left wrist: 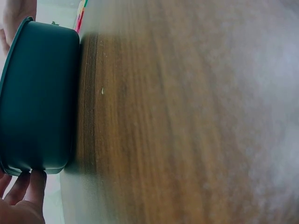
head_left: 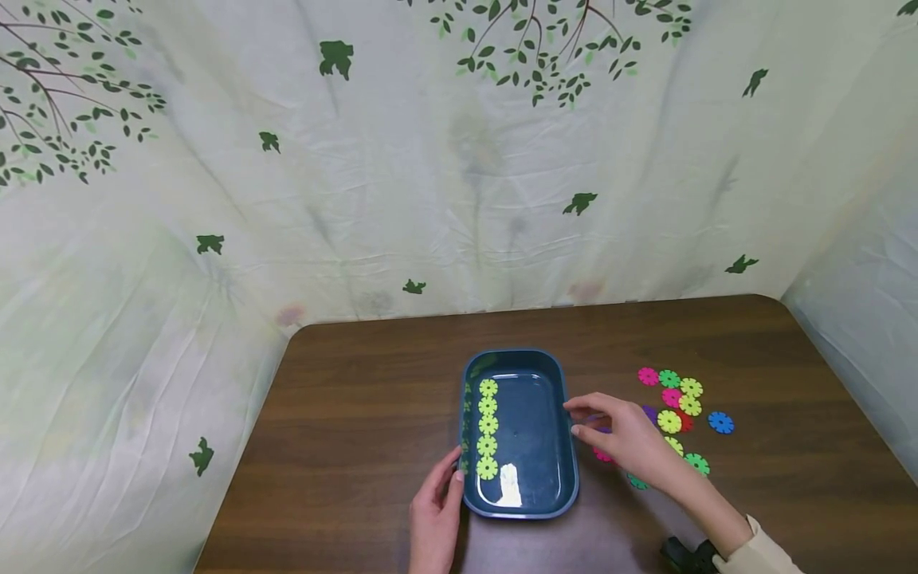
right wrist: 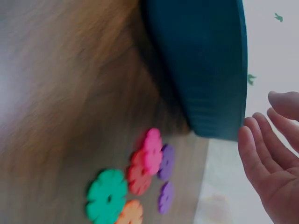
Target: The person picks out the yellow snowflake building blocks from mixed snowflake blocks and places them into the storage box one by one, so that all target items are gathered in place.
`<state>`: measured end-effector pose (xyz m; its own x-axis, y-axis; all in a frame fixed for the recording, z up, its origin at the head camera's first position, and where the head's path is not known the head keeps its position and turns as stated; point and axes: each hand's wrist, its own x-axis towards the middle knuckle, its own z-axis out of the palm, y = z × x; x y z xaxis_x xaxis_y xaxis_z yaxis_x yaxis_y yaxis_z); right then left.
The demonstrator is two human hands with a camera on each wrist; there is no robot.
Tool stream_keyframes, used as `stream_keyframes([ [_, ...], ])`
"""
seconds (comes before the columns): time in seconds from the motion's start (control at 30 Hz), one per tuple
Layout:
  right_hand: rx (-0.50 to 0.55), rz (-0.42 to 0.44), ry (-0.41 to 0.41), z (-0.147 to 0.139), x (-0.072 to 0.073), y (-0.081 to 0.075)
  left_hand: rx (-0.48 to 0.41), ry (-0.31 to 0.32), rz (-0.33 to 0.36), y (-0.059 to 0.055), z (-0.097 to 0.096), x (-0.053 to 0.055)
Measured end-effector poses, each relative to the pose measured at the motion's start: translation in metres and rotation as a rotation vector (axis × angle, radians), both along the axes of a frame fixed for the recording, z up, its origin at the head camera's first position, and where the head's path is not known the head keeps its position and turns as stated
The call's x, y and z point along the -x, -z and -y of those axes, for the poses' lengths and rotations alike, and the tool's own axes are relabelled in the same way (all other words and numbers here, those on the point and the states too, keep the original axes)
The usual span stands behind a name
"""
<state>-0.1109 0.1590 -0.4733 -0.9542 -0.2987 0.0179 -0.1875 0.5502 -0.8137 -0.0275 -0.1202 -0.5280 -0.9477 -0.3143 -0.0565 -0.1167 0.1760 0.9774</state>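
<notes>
In the head view, the blue tray [head_left: 531, 430] with five yellow discs [head_left: 484, 422] is set midway between the bench's [head_left: 344, 446] side edges. Left wrist: its wall is touched by the left hand's [left wrist: 22, 205] fingers. Right wrist: the right hand [right wrist: 276, 172] is held beside its rim, thumb and fingers apart.

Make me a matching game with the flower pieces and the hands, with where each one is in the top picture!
Things:
1. Yellow row
2. Blue flower
3. Left hand
4. Right hand

Places:
A. At the tray's right rim
B. Inside the tray
C. Touching the tray's left side
D. Farthest right of the flowers

Right pairs: 1-B, 2-D, 3-C, 4-A
</notes>
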Motion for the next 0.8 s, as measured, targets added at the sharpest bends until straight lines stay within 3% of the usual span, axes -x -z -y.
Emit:
stream_keyframes([
  [0.2, 0.012, -0.004, 0.001, -0.019, -0.007, 0.007, 0.002, -0.005, 0.022, 0.002, 0.000, 0.001],
  [0.4, 0.030, 0.055, 0.038, -0.033, -0.018, 0.015, 0.004, 0.001, 0.023, 0.001, 0.000, 0.000],
  [0.63, -0.028, -0.006, 0.063, -0.050, -0.033, 0.024, 0.037, -0.013, 0.055, -0.002, 0.000, 0.000],
  [0.8, -0.067, -0.040, 0.103, -0.064, -0.042, 0.027, 0.031, -0.013, 0.039, -0.001, 0.000, 0.001],
])
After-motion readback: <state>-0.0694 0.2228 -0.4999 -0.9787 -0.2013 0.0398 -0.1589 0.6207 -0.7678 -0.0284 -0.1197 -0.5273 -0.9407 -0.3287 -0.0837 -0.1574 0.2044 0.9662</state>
